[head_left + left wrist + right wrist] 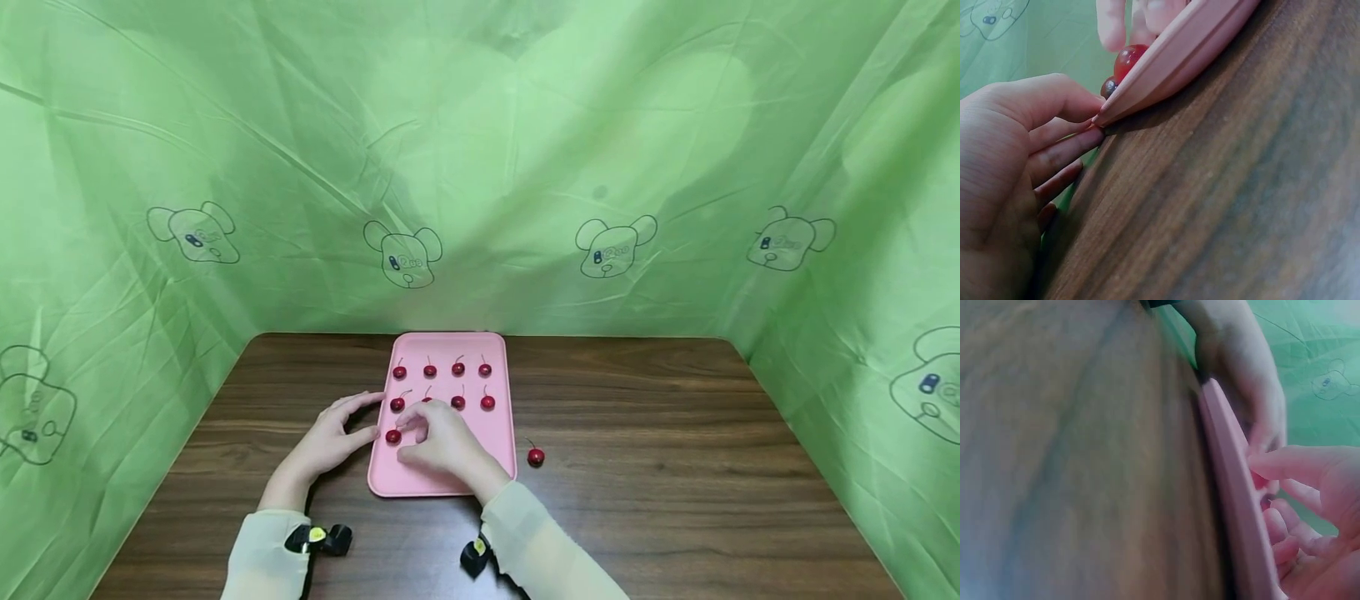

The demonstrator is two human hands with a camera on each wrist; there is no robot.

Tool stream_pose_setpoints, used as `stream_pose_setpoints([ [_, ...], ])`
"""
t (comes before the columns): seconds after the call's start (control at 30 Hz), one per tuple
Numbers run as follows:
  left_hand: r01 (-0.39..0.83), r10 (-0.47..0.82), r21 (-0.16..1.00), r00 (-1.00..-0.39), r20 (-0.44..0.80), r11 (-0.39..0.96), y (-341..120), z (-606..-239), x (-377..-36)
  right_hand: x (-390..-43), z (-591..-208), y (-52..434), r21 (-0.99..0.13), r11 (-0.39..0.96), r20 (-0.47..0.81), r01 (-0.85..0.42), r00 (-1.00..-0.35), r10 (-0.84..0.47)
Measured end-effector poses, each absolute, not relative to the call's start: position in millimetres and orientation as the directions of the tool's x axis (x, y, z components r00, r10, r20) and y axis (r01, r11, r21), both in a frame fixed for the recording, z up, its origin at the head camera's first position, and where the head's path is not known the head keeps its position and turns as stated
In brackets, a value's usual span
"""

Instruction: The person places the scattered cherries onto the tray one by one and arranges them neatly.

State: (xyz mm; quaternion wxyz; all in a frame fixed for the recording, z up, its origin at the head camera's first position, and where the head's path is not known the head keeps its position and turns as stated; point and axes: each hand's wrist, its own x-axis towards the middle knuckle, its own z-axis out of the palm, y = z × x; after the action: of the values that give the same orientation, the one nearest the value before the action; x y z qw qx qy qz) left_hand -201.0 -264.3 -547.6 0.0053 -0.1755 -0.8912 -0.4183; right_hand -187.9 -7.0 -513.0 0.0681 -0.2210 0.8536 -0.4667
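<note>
A: Pink tray [501, 433] on the brown table [675, 500], and your left hand [330, 442] touches its left edge, fingers straight and holding nothing. From the left wrist view the fingertips [1088, 134] lie right against the rim.

B: And the right hand [442, 442]?

A: It is over the tray's near half, fingers curled down just beside the cherry [393, 436] in the third row. Whether you pinch anything there I cannot tell; the knuckles hide it and the right wrist view is blurred.

B: So what could go wrong?

A: I judge three things. Push on that rim with the left fingers and the tray may slide, and the cherries in the two full rows [442, 385] are round enough to roll out of line. Your right palm hovers close to the second row; drop the wrist and you may knock one. And the loose cherry [536, 456] sits on the table just off the tray's right edge; a sweep of your sleeve [540, 542] could send it rolling.
</note>
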Motion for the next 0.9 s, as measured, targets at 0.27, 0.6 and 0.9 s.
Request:
stream_pose_setpoints([
  [0.27,0.277,0.294,0.765,-0.948,0.12,0.582,-266,-549,-200,-185,-492,29,-0.824,0.465,0.105,-0.324,-0.894,-0.436],
  [0.6,0.27,0.29,0.767,-0.95,0.114,0.582,-265,-548,-199,-178,-468,87,-0.803,0.443,0.226,-0.399,-0.891,-0.393],
  [0.9,0.263,0.285,0.777,-0.952,0.112,0.572,-263,-547,-200,-166,-469,142,-0.74,0.472,0.332,-0.479,-0.871,-0.363],
])
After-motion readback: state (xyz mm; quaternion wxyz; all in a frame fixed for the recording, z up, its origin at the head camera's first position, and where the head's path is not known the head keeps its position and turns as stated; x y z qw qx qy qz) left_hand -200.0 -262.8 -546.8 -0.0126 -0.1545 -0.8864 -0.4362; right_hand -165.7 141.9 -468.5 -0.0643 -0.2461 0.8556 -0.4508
